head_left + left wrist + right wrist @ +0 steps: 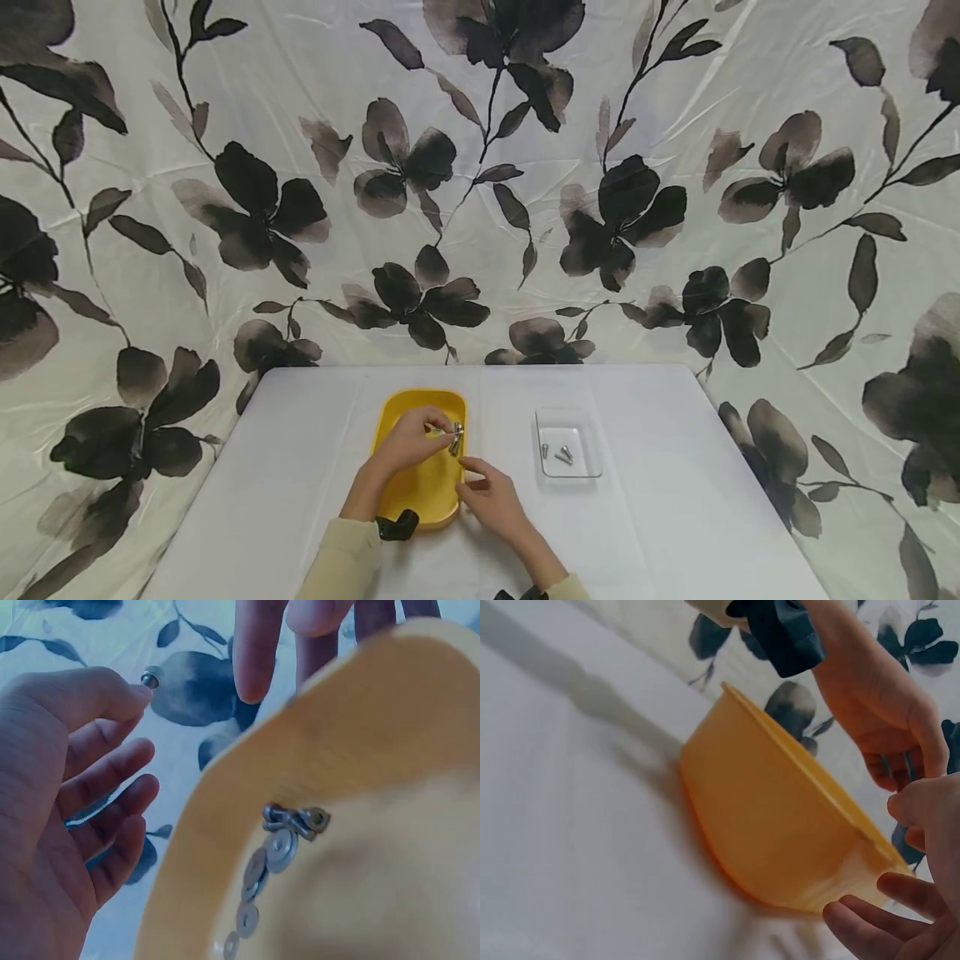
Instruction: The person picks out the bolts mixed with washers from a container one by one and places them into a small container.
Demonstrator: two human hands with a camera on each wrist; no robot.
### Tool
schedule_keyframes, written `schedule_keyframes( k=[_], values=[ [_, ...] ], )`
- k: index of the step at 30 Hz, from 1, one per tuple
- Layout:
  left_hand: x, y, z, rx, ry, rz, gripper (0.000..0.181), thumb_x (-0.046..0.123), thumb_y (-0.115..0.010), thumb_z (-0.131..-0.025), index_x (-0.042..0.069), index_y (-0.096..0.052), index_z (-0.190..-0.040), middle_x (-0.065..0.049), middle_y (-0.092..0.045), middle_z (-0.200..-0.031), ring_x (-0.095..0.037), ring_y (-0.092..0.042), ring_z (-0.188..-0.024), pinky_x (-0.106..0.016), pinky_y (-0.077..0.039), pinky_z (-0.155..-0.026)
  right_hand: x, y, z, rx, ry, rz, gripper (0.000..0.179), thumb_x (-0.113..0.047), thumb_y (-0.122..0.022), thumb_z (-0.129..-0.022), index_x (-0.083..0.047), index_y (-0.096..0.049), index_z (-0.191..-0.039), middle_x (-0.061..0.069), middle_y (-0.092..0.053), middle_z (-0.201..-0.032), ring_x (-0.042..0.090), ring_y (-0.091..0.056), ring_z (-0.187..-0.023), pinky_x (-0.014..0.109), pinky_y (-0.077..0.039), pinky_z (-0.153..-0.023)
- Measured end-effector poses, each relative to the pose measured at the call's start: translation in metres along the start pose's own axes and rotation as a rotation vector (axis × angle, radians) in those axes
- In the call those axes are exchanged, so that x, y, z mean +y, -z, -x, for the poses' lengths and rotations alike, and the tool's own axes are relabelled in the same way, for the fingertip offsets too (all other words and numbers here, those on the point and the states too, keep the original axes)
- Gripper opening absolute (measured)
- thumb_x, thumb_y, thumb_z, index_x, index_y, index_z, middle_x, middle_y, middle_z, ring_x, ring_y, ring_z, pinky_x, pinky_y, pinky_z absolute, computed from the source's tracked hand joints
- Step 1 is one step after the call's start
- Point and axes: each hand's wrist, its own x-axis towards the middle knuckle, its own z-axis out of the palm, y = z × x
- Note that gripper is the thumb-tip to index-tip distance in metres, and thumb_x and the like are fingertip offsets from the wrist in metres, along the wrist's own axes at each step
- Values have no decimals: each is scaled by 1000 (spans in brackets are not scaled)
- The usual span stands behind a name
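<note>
At yellow tray (420, 493), left hand (408, 440) grip pinching one screw (150, 678); right hand (493, 502) loose; clear box (570, 477): seemingly three screws (567, 452).

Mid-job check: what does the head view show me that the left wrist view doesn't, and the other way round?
Only the head view: the clear box with screws inside, the white table and the sleeves.
Only the left wrist view: washers distinguishable as round discs; the head view is too coarse to tell.
Both: the yellow tray, the left hand, at least part of the right hand, and the floral cloth.
</note>
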Motion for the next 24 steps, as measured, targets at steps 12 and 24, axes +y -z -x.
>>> schedule_keyframes(
  k=[12,24],
  values=[
    [25,-8,-11,-6,-87,84,8,13,-75,-84,20,-72,-81,6,-64,-90,-31,-61,-91,-55,-47,-83,-25,50,0,38,98,186,36,-16,-63,-95,-10,-59,-131,10,-60,-129,21,-66,-98,28,-54,-76],
    [38,-34,-18,-67,-63,123,7,18,-74,-85,22,-71,-81,8,-64,-91,-20,-56,-90,-47,-48,-83,-25,91,7,106,101,330,29,-13,-62,-95,-8,-63,-123,5,-64,-120,16,-66,-96,28,-53,-77]
  ],
)
